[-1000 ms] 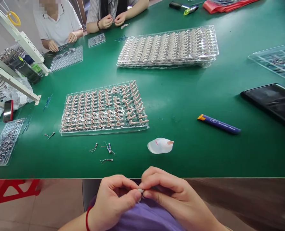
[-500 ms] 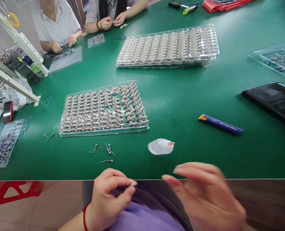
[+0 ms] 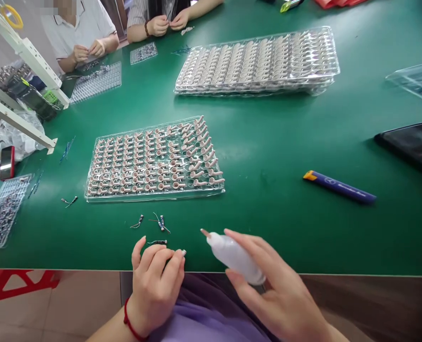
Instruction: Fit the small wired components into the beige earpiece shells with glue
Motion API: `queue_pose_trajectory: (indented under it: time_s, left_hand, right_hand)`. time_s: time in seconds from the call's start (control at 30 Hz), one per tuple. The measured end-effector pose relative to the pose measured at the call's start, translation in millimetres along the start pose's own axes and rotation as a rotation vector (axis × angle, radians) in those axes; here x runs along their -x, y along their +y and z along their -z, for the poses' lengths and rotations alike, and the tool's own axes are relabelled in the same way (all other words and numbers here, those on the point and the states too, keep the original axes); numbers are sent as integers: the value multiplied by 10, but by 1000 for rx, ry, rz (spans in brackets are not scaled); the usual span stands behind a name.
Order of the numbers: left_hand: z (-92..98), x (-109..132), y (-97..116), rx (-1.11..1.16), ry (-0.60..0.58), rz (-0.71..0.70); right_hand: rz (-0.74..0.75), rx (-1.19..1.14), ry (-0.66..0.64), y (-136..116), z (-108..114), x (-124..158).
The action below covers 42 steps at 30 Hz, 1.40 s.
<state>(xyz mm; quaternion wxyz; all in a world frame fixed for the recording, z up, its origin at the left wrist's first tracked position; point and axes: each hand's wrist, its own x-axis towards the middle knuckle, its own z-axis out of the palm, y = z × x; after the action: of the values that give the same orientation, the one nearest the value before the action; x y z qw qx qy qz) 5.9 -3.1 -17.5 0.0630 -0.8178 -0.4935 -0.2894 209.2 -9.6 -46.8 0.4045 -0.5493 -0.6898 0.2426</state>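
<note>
My right hand (image 3: 285,299) grips a small white squeeze bottle (image 3: 234,256), its brownish nozzle pointing left toward my left hand. My left hand (image 3: 155,280) rests at the table's near edge with a red cord on the wrist. Its fingers are curled, pinching a tiny white part (image 3: 183,252) at the fingertips. Just beyond those fingers lie a few small wired components (image 3: 158,221) on the green table (image 3: 275,142). Behind them stands a clear tray of pink earbud shells (image 3: 154,159).
A stack of filled clear trays (image 3: 257,61) sits farther back. A blue pen-like stick (image 3: 340,187) and a black device (image 3: 413,145) lie to the right. A small parts tray (image 3: 0,213) and white rack (image 3: 22,52) stand left. Two other people's hands (image 3: 89,50) work at the far side.
My hands came apart. The right hand reached out, picked up the white bottle from the table and brought it near the left hand, which moved up to the table edge.
</note>
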Motion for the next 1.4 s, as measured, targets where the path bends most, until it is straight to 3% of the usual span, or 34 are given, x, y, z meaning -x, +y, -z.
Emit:
queue_pose_trajectory:
  time_s: [0.23, 0.53, 0.83, 1.17, 1.4]
  left_hand:
    - [-18, 38, 14, -3, -4, 32]
    - [-22, 16, 25, 3, -6, 43]
    - [-21, 15, 19, -2, -10, 48]
    - [-19, 14, 23, 20, -7, 45]
    - [-29, 31, 23, 29, -19, 58]
  right_hand:
    - [80, -142, -28, 53, 15, 321]
    - [28, -193, -83, 54, 69, 340]
    - [-39, -233, -47, -1, 29, 351]
    - [62, -200, -77, 55, 51, 324]
    - [-35, -223, -38, 2, 17, 357]
